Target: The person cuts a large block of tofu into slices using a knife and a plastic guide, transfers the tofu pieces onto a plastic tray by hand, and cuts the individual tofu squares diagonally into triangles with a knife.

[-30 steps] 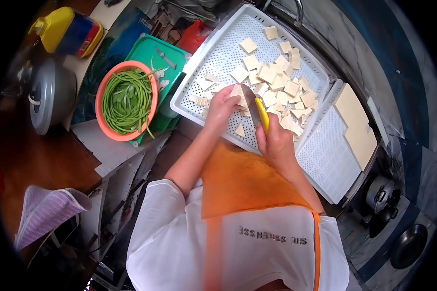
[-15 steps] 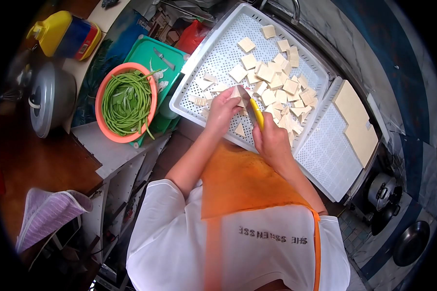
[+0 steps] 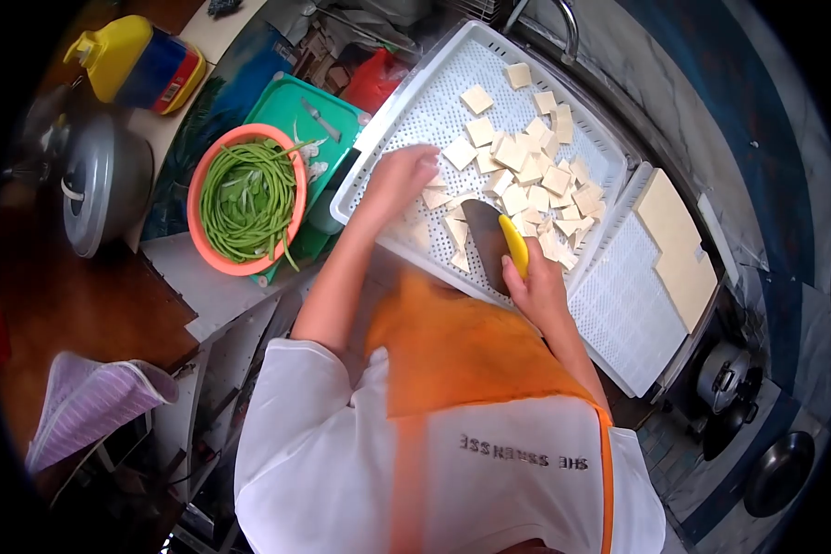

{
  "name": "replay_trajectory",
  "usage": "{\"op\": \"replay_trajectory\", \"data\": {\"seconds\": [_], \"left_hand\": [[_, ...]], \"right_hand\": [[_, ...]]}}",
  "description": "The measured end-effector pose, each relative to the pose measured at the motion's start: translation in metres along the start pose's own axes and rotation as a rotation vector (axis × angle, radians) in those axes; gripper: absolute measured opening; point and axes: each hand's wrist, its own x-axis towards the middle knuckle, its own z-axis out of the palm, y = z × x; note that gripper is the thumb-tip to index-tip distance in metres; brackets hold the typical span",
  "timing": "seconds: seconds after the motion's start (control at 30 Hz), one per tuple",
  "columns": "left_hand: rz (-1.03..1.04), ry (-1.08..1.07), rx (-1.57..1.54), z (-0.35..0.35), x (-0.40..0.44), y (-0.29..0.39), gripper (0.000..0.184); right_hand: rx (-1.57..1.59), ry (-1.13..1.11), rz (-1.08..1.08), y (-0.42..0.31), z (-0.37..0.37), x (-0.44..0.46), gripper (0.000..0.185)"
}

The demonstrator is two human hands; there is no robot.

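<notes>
My right hand (image 3: 537, 288) grips the yellow handle of a broad-bladed knife (image 3: 487, 242). Its dark blade reaches over the near part of a white perforated tray (image 3: 415, 118). Over the tray's left side is my left hand (image 3: 400, 183), its fingers stretched toward the right and a little blurred, with nothing visible in them. Just beside those fingers lie a few cut tofu pieces (image 3: 434, 198), partly covered by the hand. More cream-coloured tofu squares (image 3: 510, 150) are heaped and scattered across the tray's right half. Some small pieces (image 3: 456, 231) lie against the blade's left side.
An orange bowl of long green beans (image 3: 214, 208) stands at left by a green tray (image 3: 282, 97) with a small knife (image 3: 319, 120) on it. Right of the white tray, a second perforated tray (image 3: 623, 300) holds a large tofu slab (image 3: 676, 249). A faucet (image 3: 571, 32) rises behind.
My left hand has let go of the tofu piece it held against the blade and moved left. The knife has dropped lower, away from that hand, still in my right hand.
</notes>
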Motion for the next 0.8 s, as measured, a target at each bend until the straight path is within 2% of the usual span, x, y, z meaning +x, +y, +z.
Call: {"op": "replay_trajectory", "data": {"seconds": [0.1,0.2,0.37,0.47,0.5,0.6,0.63,0.8], "left_hand": [[0.181,0.234,0.419,0.027,0.046,-0.012,0.029],[0.046,0.059,0.609,0.041,0.06,0.008,0.03],[0.211,0.12,0.518,0.075,0.043,-0.004,0.029],[0.095,0.039,0.417,0.079,0.026,0.008,0.032],[0.146,0.13,0.313,0.082,0.018,0.005,0.031],[-0.248,0.067,-0.495,0.085,0.01,-0.006,0.031],[-0.312,-0.036,-0.713,0.077,0.006,-0.004,0.032],[-0.415,0.096,-1.071,0.069,-0.019,0.03,0.034]], "right_hand": [[-0.031,0.055,0.021,0.001,-0.006,0.003,0.026],[-0.047,0.102,0.073,0.0,-0.015,0.004,0.024],[-0.031,0.18,0.133,0.002,-0.022,-0.003,0.022],[-0.026,0.201,0.126,0.007,-0.017,-0.007,0.021],[-0.03,0.207,0.116,0.008,-0.016,-0.006,0.021],[-0.056,0.308,-0.015,-0.006,-0.015,0.001,0.02],[-0.066,0.301,-0.033,-0.012,-0.015,0.005,0.02],[-0.146,0.254,-0.187,-0.033,-0.011,0.024,0.021]]}}
